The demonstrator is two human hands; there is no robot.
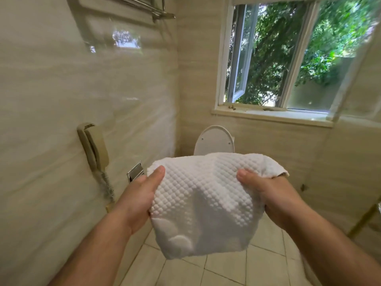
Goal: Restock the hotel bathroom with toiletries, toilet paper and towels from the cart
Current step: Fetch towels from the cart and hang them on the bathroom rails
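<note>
A folded white towel [204, 203] with a waffle texture is held in front of me at chest height, above the tiled floor. My left hand [138, 201] grips its left edge with the thumb on top. My right hand [268, 195] grips its right edge the same way. A chrome towel rack [148, 7] is mounted high on the left wall, with no towel visible on it. The cart is not in view.
A toilet [214, 141] with its lid up stands behind the towel, below an open window [274, 56]. A beige wall phone [92, 147] and a metal paper holder [135, 173] are on the left wall. Pale tiles [185, 269] cover the floor.
</note>
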